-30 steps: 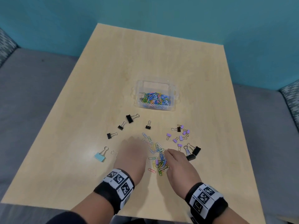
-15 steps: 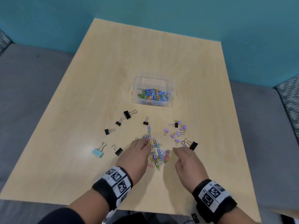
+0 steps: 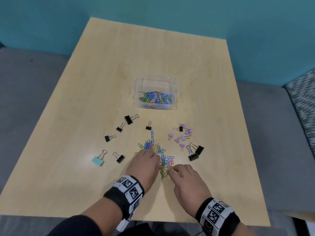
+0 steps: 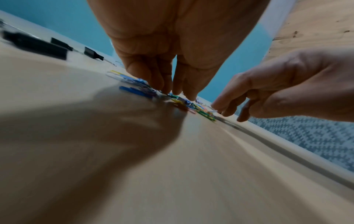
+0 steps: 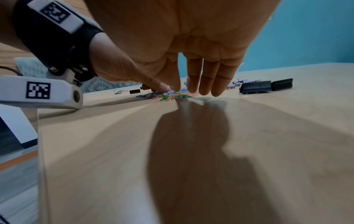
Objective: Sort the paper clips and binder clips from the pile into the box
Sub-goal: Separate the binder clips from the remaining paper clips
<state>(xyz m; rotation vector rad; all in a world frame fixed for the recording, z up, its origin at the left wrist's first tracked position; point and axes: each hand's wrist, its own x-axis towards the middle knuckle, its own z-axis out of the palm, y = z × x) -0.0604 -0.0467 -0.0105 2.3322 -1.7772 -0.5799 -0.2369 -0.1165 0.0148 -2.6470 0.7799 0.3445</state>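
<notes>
A clear plastic box [image 3: 173,92] stands mid-table, with coloured paper clips in its near compartment. Nearer me lies a loose pile of paper clips [image 3: 167,161]. My left hand [image 3: 150,153] rests on the pile's left side, and its straight fingers [image 4: 161,81] press clips to the table. My right hand [image 3: 172,170] touches the pile's near end, and its fingers [image 5: 205,84] point straight down. Black binder clips [image 3: 120,127] lie to the left, with a light blue binder clip [image 3: 98,160] beside them. Small purple binder clips [image 3: 183,137] and two large black binder clips [image 3: 196,153] lie to the right.
The wooden table [image 3: 153,53] stretches bare beyond the box up to a teal wall. Grey seating surrounds it on both sides. Both wrists wear marker bands [image 3: 129,188]. The table's near edge runs just under my forearms.
The pile has been spread out, and a chain of clips now trails toward the box. My right hand lifted off to the right, then came back to the pile's near end. My left hand has hardly moved.
</notes>
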